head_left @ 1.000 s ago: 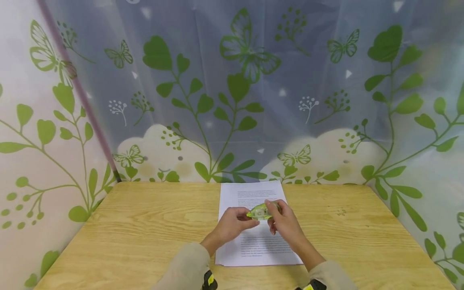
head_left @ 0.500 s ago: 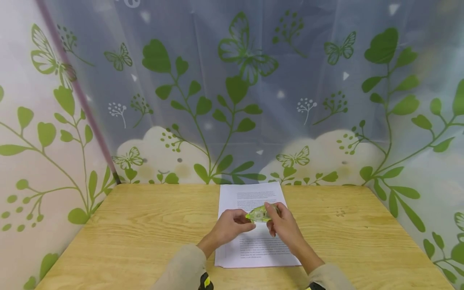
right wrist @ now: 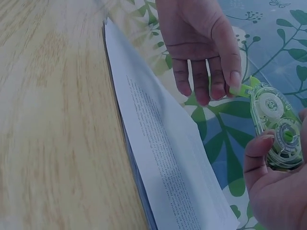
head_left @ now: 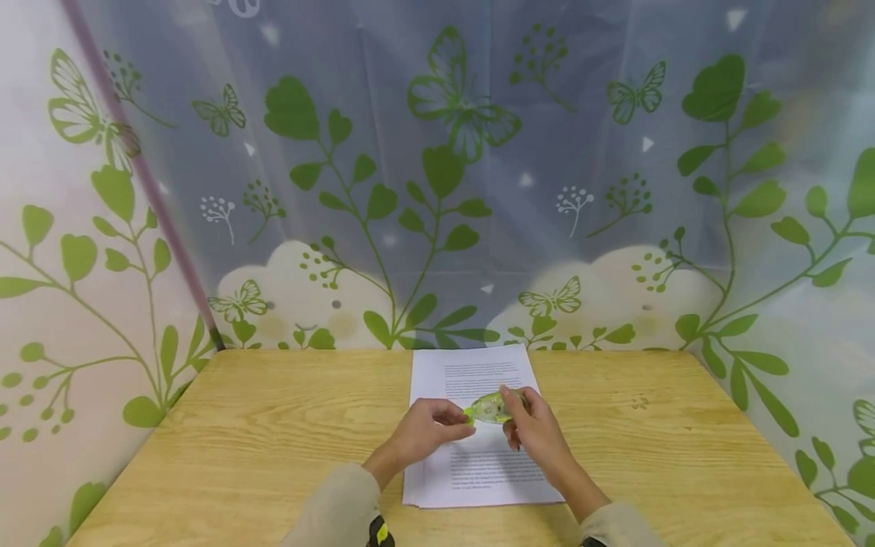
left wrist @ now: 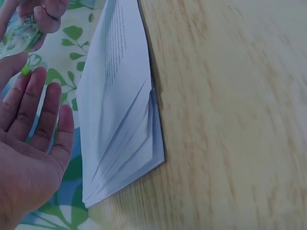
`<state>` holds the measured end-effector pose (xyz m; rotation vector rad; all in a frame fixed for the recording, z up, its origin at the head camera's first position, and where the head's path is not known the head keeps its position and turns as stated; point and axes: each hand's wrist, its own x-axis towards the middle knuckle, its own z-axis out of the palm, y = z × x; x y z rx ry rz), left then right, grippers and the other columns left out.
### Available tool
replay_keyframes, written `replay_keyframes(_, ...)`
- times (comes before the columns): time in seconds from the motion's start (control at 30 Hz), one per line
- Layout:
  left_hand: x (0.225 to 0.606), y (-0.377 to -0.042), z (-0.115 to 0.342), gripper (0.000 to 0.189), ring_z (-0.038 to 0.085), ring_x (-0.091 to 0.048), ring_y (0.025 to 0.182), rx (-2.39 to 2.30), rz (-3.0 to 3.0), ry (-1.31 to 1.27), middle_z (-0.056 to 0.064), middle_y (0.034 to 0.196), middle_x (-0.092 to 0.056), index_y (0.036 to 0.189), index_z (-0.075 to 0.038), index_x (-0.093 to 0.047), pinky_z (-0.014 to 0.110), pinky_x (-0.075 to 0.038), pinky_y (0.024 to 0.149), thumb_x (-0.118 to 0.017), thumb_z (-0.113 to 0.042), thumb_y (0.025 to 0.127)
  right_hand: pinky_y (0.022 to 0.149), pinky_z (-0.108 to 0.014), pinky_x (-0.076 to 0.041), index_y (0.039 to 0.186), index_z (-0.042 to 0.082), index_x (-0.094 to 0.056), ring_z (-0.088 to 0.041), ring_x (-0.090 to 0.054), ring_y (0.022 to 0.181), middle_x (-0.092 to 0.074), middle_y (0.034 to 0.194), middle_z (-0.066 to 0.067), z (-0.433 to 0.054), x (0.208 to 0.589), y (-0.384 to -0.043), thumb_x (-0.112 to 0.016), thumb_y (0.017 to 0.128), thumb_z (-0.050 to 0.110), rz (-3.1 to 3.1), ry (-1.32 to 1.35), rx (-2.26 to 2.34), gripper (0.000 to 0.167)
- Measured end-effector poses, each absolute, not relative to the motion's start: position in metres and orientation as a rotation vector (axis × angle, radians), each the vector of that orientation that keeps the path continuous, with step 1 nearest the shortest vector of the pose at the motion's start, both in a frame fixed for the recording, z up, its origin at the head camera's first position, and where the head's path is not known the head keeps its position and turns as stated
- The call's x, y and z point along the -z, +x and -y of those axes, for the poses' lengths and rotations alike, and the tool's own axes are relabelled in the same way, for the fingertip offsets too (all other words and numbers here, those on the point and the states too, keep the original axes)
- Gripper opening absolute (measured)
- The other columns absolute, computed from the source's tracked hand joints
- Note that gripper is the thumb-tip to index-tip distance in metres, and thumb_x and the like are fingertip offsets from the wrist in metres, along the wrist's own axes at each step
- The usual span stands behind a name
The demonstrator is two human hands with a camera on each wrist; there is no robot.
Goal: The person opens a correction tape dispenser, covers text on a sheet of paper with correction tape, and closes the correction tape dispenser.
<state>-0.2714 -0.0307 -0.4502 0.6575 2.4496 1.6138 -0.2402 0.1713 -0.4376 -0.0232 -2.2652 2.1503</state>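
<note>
A clear-green correction tape (head_left: 488, 409) is held above a stack of printed paper (head_left: 499, 475). My right hand (head_left: 541, 434) grips its rear end, thumb on top. With thumb and forefinger, my left hand (head_left: 418, 434) pinches the small bright green cap (right wrist: 241, 90) at its tip. In the right wrist view the cap sticks out sideways from the correction tape (right wrist: 269, 108), and two round reels show through the clear body. The left wrist view shows the other left fingers (left wrist: 47, 115) extended loosely.
The paper stack lies on a wooden table (head_left: 287, 425), its sheets slightly fanned at a near corner (left wrist: 139, 139). Behind the table hangs a curtain (head_left: 369, 152) printed with leaves and butterflies.
My left hand has shifted slightly left and down, and the green cap now angles away from the correction tape's tip. The right hand keeps its hold almost in place.
</note>
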Motion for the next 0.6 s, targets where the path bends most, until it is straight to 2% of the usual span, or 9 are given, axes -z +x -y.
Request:
replay_keyframes(0.2, 0.452, -0.276, 0.034, 0.018, 0.012, -0.062, 0.080, -1.601, -2.478, 0.674, -0.004, 0.083, -0.069, 0.091, -0.009, -0.073, 0.027, -0.050, 0.071, -0.076, -0.024, 0.082, 0.045, -0.023, -0.038, 0.103, 0.002, -0.050, -0.014, -0.044, 0.052, -0.050, 0.068, -0.007, -0.173, 0.442, -0.239, -0.055, 0.094, 0.047, 2.283, -0.027, -2.112, 0.047)
replay_keyframes(0.4, 0.454, -0.278, 0.035, 0.016, 0.013, -0.061, 0.081, -1.618, -2.480, 0.674, -0.003, 0.085, -0.069, 0.093, -0.009, -0.074, 0.027, -0.050, 0.068, -0.075, -0.022, 0.084, 0.043, -0.023, -0.037, 0.101, 0.002, -0.049, -0.014, -0.043, 0.049, -0.049, 0.065, -0.007, -0.173, 0.451, -0.239, -0.055, 0.095, 0.045, 2.303, 0.027, -2.090, 0.044)
replay_keyframes(0.53, 0.454, -0.279, 0.035, 0.017, 0.012, -0.062, 0.081, -1.620, -2.482, 0.677, -0.003, 0.086, -0.070, 0.093, -0.008, -0.074, 0.026, -0.050, 0.068, -0.075, -0.022, 0.084, 0.046, -0.023, -0.039, 0.111, 0.007, -0.047, -0.013, -0.045, 0.054, -0.051, 0.072, -0.007, -0.174, 0.451, -0.237, -0.064, 0.092, 0.036, 2.360, 0.158, -1.974, 0.039)
replay_keyframes(0.6, 0.453, -0.279, 0.035, 0.017, 0.012, -0.062, 0.082, -1.621, -2.483, 0.673, -0.003, 0.086, -0.070, 0.093, -0.008, -0.074, 0.027, -0.051, 0.068, -0.075, -0.023, 0.084, 0.049, -0.023, -0.040, 0.121, 0.012, -0.044, -0.013, -0.046, 0.058, -0.052, 0.077, -0.007, -0.175, 0.451, -0.236, -0.072, 0.086, 0.029, 2.406, 0.223, -1.879, 0.047)
